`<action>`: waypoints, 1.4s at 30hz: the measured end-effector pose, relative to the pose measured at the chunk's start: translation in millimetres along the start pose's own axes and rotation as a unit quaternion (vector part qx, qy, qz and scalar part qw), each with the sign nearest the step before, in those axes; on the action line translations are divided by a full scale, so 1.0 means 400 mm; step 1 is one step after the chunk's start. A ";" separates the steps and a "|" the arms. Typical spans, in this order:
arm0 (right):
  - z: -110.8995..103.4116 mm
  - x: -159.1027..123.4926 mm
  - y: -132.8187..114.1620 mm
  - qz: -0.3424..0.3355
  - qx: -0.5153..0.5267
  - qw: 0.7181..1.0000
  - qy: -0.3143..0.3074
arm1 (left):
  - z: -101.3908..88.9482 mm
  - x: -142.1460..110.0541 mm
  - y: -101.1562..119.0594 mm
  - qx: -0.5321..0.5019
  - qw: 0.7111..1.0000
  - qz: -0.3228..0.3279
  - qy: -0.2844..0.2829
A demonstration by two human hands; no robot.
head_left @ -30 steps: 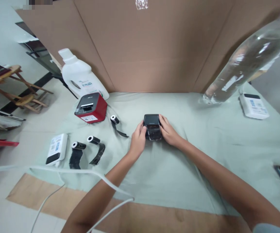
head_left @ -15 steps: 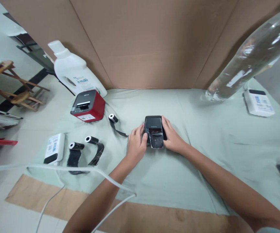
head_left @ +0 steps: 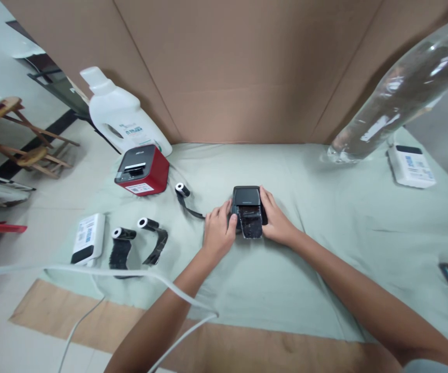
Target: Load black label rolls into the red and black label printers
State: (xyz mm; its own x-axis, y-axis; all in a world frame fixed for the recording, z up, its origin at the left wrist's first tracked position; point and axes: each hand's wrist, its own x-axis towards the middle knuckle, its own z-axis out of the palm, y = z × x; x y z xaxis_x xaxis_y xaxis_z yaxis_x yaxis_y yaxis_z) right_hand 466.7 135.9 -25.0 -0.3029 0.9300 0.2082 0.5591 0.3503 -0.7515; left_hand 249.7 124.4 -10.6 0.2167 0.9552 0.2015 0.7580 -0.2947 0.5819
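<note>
A small black printer (head_left: 246, 195) rests on the green cloth in front of me, its top plate facing up. A glossy black paper strip (head_left: 250, 223) sticks out of it toward me. My left hand (head_left: 219, 228) grips the printer's left side, the thumb close to the strip's edge. Against the right side, my right hand (head_left: 275, 217) has its fingers wrapped round the casing. Left of the printer lies a small black paper roll (head_left: 182, 190) with a loose tail running toward my left hand. The printer's sides are mostly hidden by my fingers.
Further left are two more black rolls (head_left: 124, 233), a white device (head_left: 88, 238), a red and black printer (head_left: 146, 171) and a white jug (head_left: 126, 114). A large clear bottle (head_left: 398, 93) and another white device (head_left: 412, 166) stand right. A white cable (head_left: 161, 277) crosses the foreground.
The whole view has shifted slightly. Both hands keep their hold on the printer, and the black strip now looks smoother just below the top plate.
</note>
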 end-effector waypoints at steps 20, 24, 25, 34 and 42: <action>-0.129 0.122 0.019 0.025 0.013 0.998 0.063 | -0.001 0.006 -0.011 -0.098 0.995 -0.013 -0.010; -0.102 0.172 0.029 0.096 -0.006 0.990 0.102 | -0.001 0.007 -0.010 -0.089 0.996 -0.010 -0.010; -0.096 0.178 0.030 0.120 -0.021 0.987 0.104 | -0.001 0.006 -0.009 -0.089 0.996 -0.013 -0.011; -0.137 0.177 -0.076 0.107 -0.197 0.974 -0.005 | -0.005 0.007 0.000 -0.076 0.997 -0.028 -0.019; -0.109 0.220 -0.172 0.204 -0.322 0.906 -0.183 | -0.008 0.006 0.002 -0.069 0.997 -0.028 -0.018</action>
State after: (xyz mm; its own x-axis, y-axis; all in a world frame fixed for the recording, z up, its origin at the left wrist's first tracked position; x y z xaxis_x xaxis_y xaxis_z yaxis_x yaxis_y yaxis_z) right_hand 435.1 198.6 72.2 -0.1392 0.9385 -0.3159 0.9809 0.0870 -0.1737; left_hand 248.9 126.5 -7.2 0.1995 0.9701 0.1386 0.6788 -0.2388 0.6944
